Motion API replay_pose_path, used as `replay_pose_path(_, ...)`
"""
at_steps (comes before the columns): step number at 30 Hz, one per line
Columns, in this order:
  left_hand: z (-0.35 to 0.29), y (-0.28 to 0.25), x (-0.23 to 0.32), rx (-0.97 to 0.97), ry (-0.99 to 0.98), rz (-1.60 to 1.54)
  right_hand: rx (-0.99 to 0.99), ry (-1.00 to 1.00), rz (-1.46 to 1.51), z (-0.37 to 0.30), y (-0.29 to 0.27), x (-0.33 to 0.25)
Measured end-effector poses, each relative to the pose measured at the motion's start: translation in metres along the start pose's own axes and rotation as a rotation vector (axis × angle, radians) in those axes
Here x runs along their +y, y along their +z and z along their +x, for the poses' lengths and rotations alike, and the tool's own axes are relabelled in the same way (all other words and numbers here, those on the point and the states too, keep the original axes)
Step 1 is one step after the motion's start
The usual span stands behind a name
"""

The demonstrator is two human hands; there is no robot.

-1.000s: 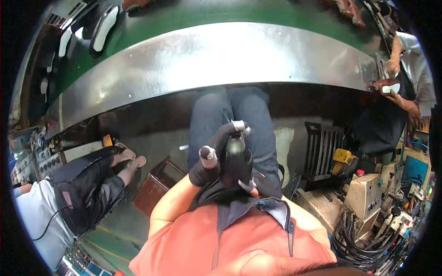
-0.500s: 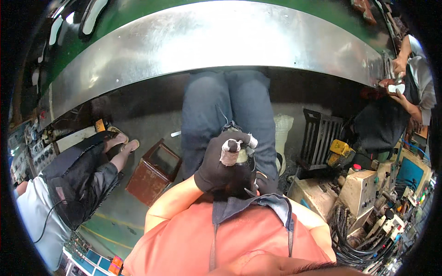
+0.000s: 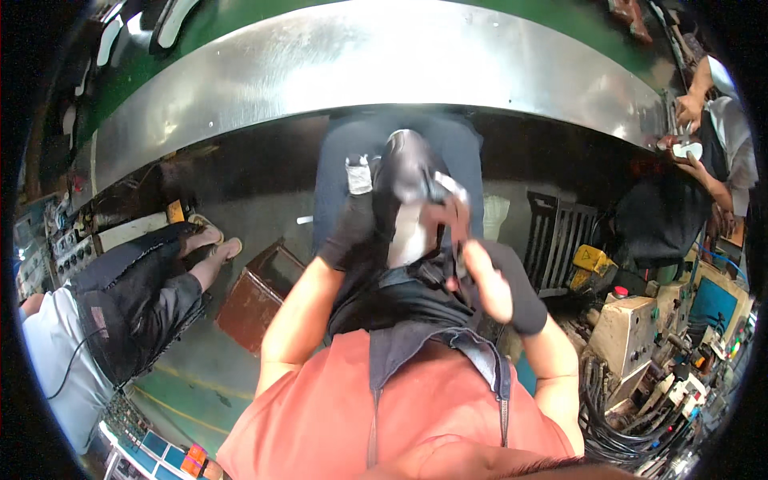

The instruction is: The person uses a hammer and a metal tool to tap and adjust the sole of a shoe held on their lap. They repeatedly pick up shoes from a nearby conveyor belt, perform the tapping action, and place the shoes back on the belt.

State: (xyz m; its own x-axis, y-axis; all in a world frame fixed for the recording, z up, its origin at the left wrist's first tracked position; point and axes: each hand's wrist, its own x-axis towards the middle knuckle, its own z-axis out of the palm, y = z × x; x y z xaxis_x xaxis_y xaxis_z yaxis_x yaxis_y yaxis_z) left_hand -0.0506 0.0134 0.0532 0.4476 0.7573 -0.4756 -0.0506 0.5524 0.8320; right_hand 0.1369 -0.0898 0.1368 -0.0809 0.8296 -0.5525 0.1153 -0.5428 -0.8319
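A shiny black shoe [image 3: 410, 164] rests between my thighs, toe pointing away from me. A pale patch shows on its near part. My left hand [image 3: 358, 220], in a black glove with white tape on a fingertip, grips the shoe's left side. On the other side, my right hand [image 3: 490, 276] is at the shoe, its fingers curled and smeared by motion. White tape shows near its fingertips too. A dark shape lies within these fingers, too blurred to name. A dark apron [image 3: 384, 308] covers my lap under the shoe.
Ahead runs a metal bench edge [image 3: 376, 60] beside a green surface. A brown box stool [image 3: 260, 300] stands left, near a seated person [image 3: 132, 320]. At right are a dark slatted rack [image 3: 556, 240], a yellow pedal [image 3: 592, 262], machinery and cables; another person's hands [image 3: 696, 144] work on a shoe.
My hands have drawn apart. The shoe now lies toe away in clearer view, farther up between my thighs. My right hand, mostly hidden before, has come up on the right.
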Motion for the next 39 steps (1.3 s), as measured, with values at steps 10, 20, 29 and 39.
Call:
replay_pose_path(10, 0.007, -0.004, -0.083, 0.199, 0.266, 0.342, -0.149, 0.128, 0.277, 0.086, -0.031, 0.047)
replay_pose_path(20, 0.021, 0.002, -0.044, 0.409, 0.216, 0.882, -0.183, -0.015, -0.514, 0.066, -0.061, 0.047)
replay_pose_path(29, -0.009, 0.013, -0.098, 0.249, 0.458, 0.642, -0.289, -0.039, -0.659, 0.077, -0.07, 0.023)
replay_pose_path(39, 0.008, 0.001, -0.091, 0.238, 0.461, 0.67, -0.066, -0.839, -1.231, 0.135, -0.08, 0.064)
